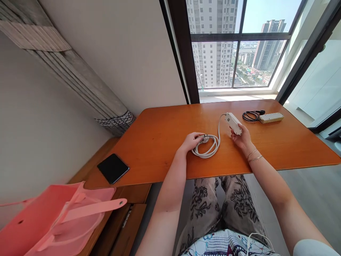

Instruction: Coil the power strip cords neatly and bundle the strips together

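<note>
My right hand grips the near end of a white power strip, which is tilted over the table. A white cord runs from the strip's far end down to a loose coil on the tabletop. At the coil's upper left, my left hand has its fingers closed around the plug end and part of the cord. Right of my right hand lies a second, cream power strip, with its black cord coiled beside it.
The orange-brown wooden table has a rounded far left corner and stands before a window. A black tablet or phone lies near its left front edge. At the lower left is a pink bag. A tied grey curtain hangs left.
</note>
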`<state>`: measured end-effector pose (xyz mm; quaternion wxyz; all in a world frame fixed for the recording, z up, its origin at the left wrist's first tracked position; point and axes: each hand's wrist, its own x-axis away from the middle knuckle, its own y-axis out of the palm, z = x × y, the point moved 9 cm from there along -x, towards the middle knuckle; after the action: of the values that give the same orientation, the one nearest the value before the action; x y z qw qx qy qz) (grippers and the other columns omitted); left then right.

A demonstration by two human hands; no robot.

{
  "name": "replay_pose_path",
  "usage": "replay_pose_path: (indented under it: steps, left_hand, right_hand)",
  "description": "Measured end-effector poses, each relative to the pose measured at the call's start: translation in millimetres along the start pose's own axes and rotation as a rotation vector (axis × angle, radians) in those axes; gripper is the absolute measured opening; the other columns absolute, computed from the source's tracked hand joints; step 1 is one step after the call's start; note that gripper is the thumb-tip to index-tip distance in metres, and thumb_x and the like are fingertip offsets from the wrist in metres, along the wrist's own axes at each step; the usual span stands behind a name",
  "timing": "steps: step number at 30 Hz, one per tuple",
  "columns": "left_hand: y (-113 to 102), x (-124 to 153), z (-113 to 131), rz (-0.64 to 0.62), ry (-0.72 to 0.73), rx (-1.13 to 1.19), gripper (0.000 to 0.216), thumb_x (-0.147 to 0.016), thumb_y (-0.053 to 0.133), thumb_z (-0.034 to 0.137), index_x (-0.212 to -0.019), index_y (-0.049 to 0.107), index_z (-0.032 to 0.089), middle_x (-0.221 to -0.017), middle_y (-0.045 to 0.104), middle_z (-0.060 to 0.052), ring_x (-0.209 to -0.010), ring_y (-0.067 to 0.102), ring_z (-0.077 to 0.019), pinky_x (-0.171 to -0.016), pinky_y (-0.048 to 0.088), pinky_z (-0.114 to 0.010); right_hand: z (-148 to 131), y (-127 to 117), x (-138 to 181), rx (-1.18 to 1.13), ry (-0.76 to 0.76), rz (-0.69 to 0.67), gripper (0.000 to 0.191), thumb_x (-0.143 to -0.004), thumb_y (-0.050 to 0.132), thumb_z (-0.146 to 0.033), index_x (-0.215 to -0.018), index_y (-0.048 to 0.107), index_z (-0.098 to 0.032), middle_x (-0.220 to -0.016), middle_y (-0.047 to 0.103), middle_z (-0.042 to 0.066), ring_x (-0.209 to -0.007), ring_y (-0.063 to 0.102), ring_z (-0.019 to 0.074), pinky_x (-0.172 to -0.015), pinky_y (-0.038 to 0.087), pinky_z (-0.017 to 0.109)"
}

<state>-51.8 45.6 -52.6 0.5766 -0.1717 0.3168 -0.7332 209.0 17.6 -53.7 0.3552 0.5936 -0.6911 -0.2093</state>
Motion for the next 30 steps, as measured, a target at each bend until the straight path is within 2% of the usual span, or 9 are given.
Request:
replay_pose_path:
  steps: [3, 6, 14, 19, 24, 28, 30]
  left_hand:
    - [-7, 0, 4, 0.078, 0.038, -0.039, 0.029, -0.086, 0.061, 0.032, -0.106, 0.079, 0.020, -0.101, 0.076, -0.007, -0.096, 0.069, -0.0225, -0.089, 0.056, -0.034]
    - [-13, 0, 3, 0.124, 0.017, -0.042, 0.026, -0.086, 0.061, 0.031, -0.101, 0.078, 0.019, -0.102, 0.074, -0.008, -0.097, 0.068, -0.0226, -0.091, 0.055, -0.035]
    - [-24, 0, -7, 0.318, -0.017, 0.200, 0.018, -0.086, 0.060, 0.028, -0.099, 0.069, 0.019, -0.104, 0.075, -0.008, -0.098, 0.070, -0.0226, -0.094, 0.055, -0.038]
    - [-15, -1, -10, 0.307, -0.021, 0.522, 0.022, -0.088, 0.064, 0.040, -0.098, 0.060, 0.021, -0.097, 0.075, -0.005, -0.084, 0.074, -0.0205, -0.083, 0.057, -0.037]
    - [-20, 3, -5, 0.305, -0.030, 0.845, 0.035, -0.071, 0.081, 0.045, -0.087, 0.064, 0.019, -0.094, 0.076, -0.006, -0.096, 0.073, -0.0223, -0.089, 0.055, -0.035]
    - [-14, 7, 8, 0.142, -0.015, 1.086, 0.044, -0.074, 0.072, 0.060, -0.071, 0.069, 0.016, -0.090, 0.078, -0.012, -0.090, 0.074, -0.0263, -0.084, 0.057, -0.039]
    - [-16, 9, 11, 0.147, 0.001, 1.092, 0.047, -0.075, 0.068, 0.062, -0.062, 0.068, 0.016, -0.087, 0.077, -0.013, -0.086, 0.073, -0.0257, -0.081, 0.057, -0.039]
  right_hand:
    - [1, 0, -1, -0.023, 0.003, -0.007, 0.026, -0.085, 0.060, -0.028, -0.108, 0.066, -0.018, -0.079, 0.072, 0.003, -0.054, 0.060, 0.0107, -0.043, 0.048, 0.018]
    - [3, 1, -1, -0.004, 0.006, -0.011, 0.027, -0.082, 0.064, -0.027, -0.108, 0.065, -0.018, -0.078, 0.072, 0.002, -0.054, 0.061, 0.0106, -0.043, 0.048, 0.018]
    - [3, 4, 3, -0.025, 0.008, 0.001, 0.025, -0.085, 0.060, -0.026, -0.107, 0.066, -0.018, -0.078, 0.073, 0.002, -0.054, 0.060, 0.0104, -0.044, 0.049, 0.018]
    - [2, 5, 4, -0.038, 0.006, -0.011, 0.024, -0.086, 0.060, -0.026, -0.107, 0.066, -0.018, -0.078, 0.073, 0.002, -0.054, 0.061, 0.0108, -0.043, 0.049, 0.018]
    - [0, 4, 5, -0.041, -0.018, -0.003, 0.024, -0.086, 0.058, -0.026, -0.107, 0.067, -0.018, -0.080, 0.074, 0.003, -0.053, 0.060, 0.0106, -0.043, 0.048, 0.018]
    - [-2, 6, 5, -0.063, -0.053, -0.003, 0.024, -0.085, 0.057, -0.027, -0.105, 0.067, -0.019, -0.079, 0.073, 0.003, -0.052, 0.059, 0.0104, -0.042, 0.045, 0.018]
    - [-4, 6, 5, -0.076, -0.072, 0.000, 0.023, -0.084, 0.057, -0.028, -0.103, 0.066, -0.019, -0.079, 0.073, 0.003, -0.053, 0.058, 0.0103, -0.042, 0.045, 0.018]
